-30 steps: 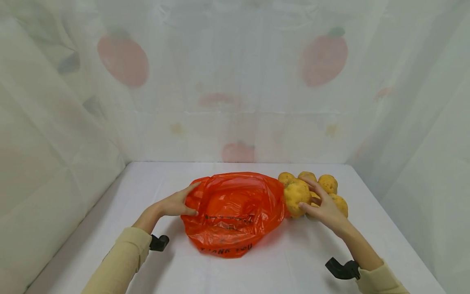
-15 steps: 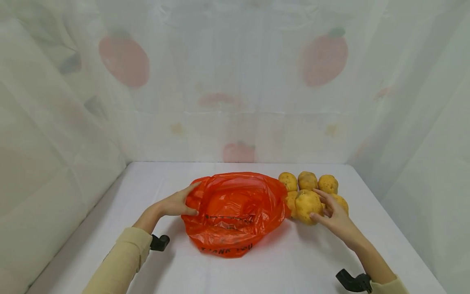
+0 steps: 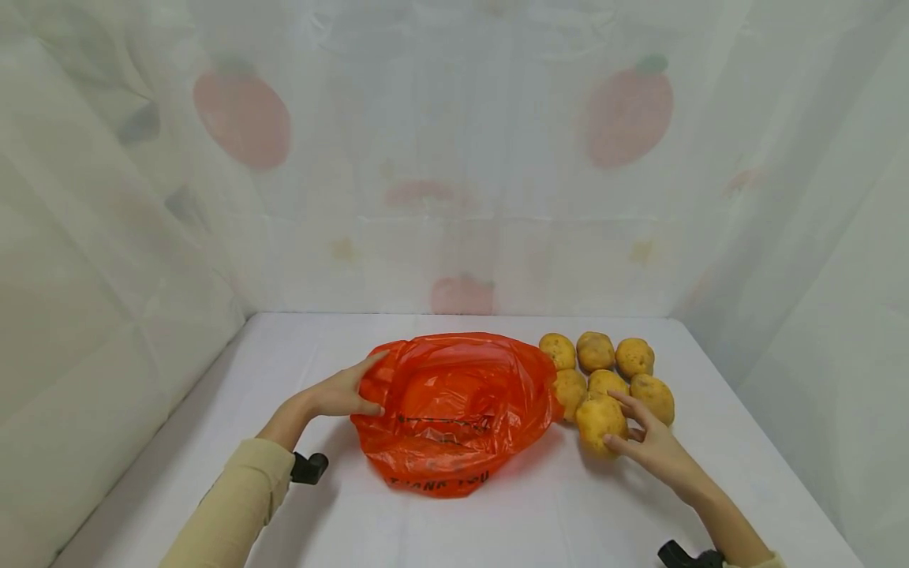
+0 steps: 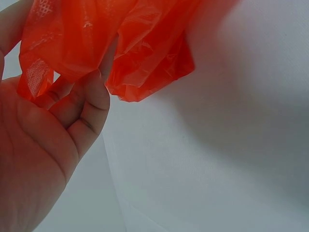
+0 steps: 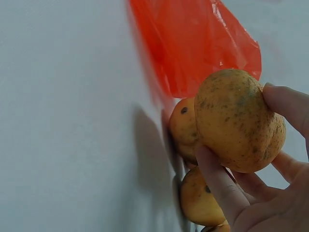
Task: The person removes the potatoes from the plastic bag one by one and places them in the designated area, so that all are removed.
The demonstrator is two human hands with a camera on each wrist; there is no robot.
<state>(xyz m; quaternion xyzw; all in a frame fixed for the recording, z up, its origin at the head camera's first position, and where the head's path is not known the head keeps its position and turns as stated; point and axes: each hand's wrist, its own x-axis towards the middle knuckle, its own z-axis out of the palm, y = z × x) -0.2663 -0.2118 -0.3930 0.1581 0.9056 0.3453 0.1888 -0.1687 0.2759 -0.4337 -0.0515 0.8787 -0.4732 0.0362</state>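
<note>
A red plastic bag with black "THANK YOU" lettering lies with its mouth spread wide at the middle of the table. My left hand grips its left rim; in the left wrist view the fingers curl into the film. To the right of the bag, my right hand holds a yellow potato between thumb and fingers. The right wrist view shows this potato raised off the tablecloth. Behind it several more potatoes sit in rows, among them one at the right and one against the bag's edge.
A white cloth covers the table. Pale curtains with a fruit print hang behind it and along both sides. Each wrist carries a small black camera mount, such as the left one.
My right hand has drawn the held potato away from the bag, toward me and slightly right, uncovering the potatoes behind. My left hand and the bag stay nearly still.
</note>
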